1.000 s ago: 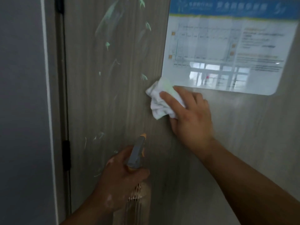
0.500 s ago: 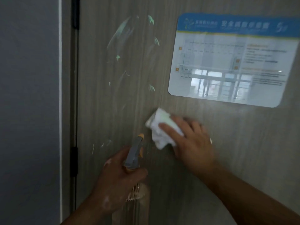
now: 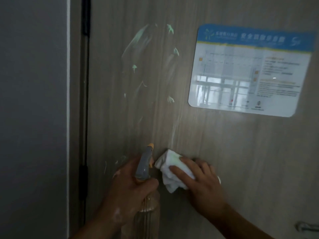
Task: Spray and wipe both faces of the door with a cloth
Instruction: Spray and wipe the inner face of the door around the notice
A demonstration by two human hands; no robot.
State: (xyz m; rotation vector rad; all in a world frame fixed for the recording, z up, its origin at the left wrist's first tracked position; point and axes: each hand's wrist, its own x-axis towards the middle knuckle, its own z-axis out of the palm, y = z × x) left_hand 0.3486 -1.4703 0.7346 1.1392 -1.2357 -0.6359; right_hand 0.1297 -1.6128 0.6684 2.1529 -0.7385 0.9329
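Note:
A grey wood-grain door [image 3: 224,152] fills the view, with pale green smears [image 3: 138,42] on its upper left part. My right hand [image 3: 203,183] presses a crumpled white cloth [image 3: 172,171] flat against the door, low and near the middle. Just left of the cloth, my left hand [image 3: 131,188] grips a clear spray bottle [image 3: 145,166] by its neck; its grey and orange nozzle points up toward the door.
A laminated blue and white notice [image 3: 248,69] is stuck on the door at upper right. The dark hinge edge [image 3: 84,118] and a grey wall [image 3: 32,118] lie to the left. A metal handle [image 3: 307,227] shows at the bottom right corner.
My right hand has wiped the cloth down the door from just under the notice to beside the spray bottle. The left hand has kept holding the bottle in place.

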